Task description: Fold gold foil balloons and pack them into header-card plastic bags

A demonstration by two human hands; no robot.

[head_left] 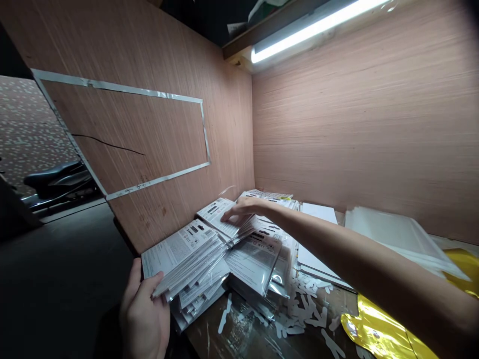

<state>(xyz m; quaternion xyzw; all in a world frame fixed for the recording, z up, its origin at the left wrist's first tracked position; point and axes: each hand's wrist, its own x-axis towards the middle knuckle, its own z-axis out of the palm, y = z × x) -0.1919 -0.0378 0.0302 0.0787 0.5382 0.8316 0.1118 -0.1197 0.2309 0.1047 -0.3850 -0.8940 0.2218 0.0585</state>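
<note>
Flat white printed packs with black hang holes, some in shiny clear plastic, lie in overlapping stacks on the dark table. My left hand point(147, 314) grips the near-left corner of the front stack of packs point(187, 242), its thumb on the near edge and its fingers at the left side. Farther back, my right hand point(241, 209) reaches across and holds the rear packs point(219, 212); some of its fingers are hidden. Beside these, another stack of packs point(256, 254) lies below my right forearm.
White paper scraps point(299, 309) litter the table point(209, 334). To the right are white cards point(318, 212), translucent sheets point(389, 234) and gold foil bags point(381, 324). Wooden panels point(168, 129) rise on the left and back under a tube light point(318, 30). A motorbike point(56, 182) stands beyond.
</note>
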